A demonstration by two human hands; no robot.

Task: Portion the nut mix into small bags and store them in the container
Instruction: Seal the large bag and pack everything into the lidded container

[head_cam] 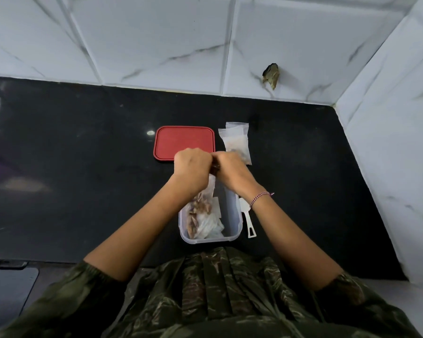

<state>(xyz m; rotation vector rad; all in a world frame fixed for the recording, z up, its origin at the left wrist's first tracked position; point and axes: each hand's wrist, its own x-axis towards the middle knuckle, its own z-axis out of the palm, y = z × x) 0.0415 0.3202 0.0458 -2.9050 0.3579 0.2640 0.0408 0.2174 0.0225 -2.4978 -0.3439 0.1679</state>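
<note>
Bag (206,200), pinched by both hands (192,167) (232,173), hangs over container's (237,217) left half.

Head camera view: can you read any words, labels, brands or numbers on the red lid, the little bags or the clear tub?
None. The red square plastic lid, the small clear plastic bags beside it, the clear rectangular plastic container and the white plastic scoop show no print; the held bag of nuts is blurred.

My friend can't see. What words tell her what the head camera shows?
The left hand and right hand grip the top of a small bag of nuts above a clear container on a black counter. A red lid and more bags lie beyond it; a white scoop lies on its right.
</note>
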